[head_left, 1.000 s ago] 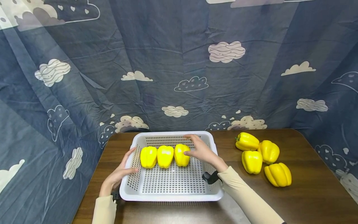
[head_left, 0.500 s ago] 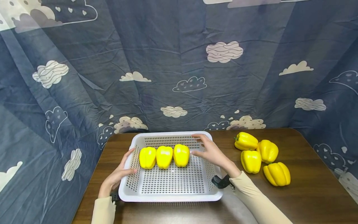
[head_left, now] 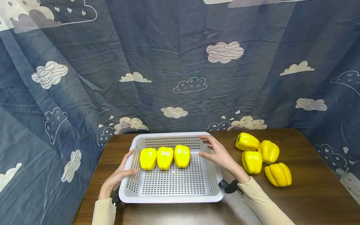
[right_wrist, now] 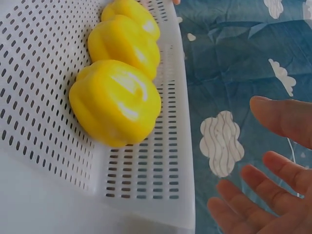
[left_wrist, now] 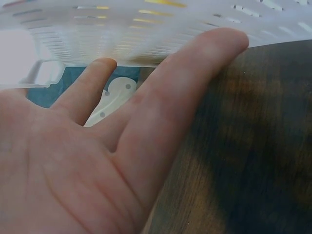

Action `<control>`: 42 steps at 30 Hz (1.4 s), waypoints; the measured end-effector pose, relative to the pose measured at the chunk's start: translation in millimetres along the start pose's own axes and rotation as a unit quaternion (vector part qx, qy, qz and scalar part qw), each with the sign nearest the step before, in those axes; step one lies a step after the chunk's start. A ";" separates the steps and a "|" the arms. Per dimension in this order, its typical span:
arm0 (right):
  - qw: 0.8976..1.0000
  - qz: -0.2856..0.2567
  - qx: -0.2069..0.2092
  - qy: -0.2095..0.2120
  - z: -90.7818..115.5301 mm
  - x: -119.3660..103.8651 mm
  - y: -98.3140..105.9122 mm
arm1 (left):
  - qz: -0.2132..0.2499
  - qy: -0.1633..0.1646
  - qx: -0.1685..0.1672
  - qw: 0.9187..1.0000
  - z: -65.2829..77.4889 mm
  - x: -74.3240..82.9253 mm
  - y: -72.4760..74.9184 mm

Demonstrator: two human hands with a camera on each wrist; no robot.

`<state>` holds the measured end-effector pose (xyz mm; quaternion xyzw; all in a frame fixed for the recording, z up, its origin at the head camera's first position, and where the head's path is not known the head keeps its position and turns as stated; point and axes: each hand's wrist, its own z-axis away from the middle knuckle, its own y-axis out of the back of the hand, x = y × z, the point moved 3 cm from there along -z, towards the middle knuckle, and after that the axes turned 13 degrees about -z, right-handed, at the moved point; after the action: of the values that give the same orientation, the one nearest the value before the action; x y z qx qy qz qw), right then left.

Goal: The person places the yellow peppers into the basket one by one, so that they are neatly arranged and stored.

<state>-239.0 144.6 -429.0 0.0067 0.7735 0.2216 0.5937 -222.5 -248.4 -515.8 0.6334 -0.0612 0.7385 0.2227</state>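
Observation:
A white perforated plastic basket holds three yellow bell peppers in a row; the rightmost bell pepper is nearest my right hand. My left hand rests at the basket's left side, thumb over the rim. In the left wrist view, its extended fingers lie against the outer wall. My right hand is over the basket's right rim with nothing in it. Its fingers and thumb are spread, apart from the peppers, as the right wrist view also shows.
Several more yellow bell peppers lie grouped on the brown wooden table right of the basket, the frontmost bell pepper a little apart. A dark blue curtain with cloud prints hangs behind the table.
My right hand has drawn back to the right, away from the rightmost pepper in the basket, its fingers now clear of it. The left hand stays at the basket's left side.

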 end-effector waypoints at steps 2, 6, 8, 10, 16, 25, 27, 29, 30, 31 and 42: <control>1.000 -0.002 0.003 0.000 1.8 0.1 1.4 | 0.001 -0.001 -0.001 1.000 0.1 0.0 -0.1; 1.000 -0.006 0.007 0.001 6.0 0.6 4.3 | 0.002 0.000 0.003 1.000 0.2 -0.1 -0.3; 1.000 -0.007 0.010 -0.005 8.3 1.3 6.1 | 0.002 0.001 0.004 1.000 0.1 -0.1 -0.3; 1.000 -0.006 0.014 -0.012 10.6 1.8 7.9 | 0.003 0.001 0.005 1.000 0.1 -0.1 -0.3; 0.999 0.001 0.025 -0.023 16.9 0.5 12.5 | 0.007 -0.004 0.003 1.000 -0.2 -0.2 0.7; 0.999 -0.005 0.046 -0.022 31.7 6.2 24.2 | 0.011 -0.005 0.003 1.000 -0.5 -1.4 0.4; 0.998 -0.008 0.051 -0.024 35.5 7.7 27.7 | 0.011 -0.005 0.003 1.000 -0.4 -1.7 0.2; 0.998 -0.012 0.056 -0.026 39.8 8.9 31.3 | 0.010 -0.004 0.004 1.000 -0.4 -1.6 0.2; 0.998 -0.015 0.057 -0.026 42.1 9.5 33.2 | 0.009 -0.004 0.005 1.000 -0.3 -1.5 0.1; 0.998 -0.017 0.060 -0.025 44.4 10.1 35.1 | 0.008 -0.004 0.005 1.000 -0.2 -1.5 0.2; 0.996 -0.003 0.087 -0.028 68.1 20.5 55.7 | 0.009 -0.003 0.007 1.000 0.1 -0.7 -0.7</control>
<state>-196.4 223.3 -441.7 0.0622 0.7732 0.1511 0.6127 -222.0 -247.9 -516.6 0.6365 -0.0623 0.7390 0.2118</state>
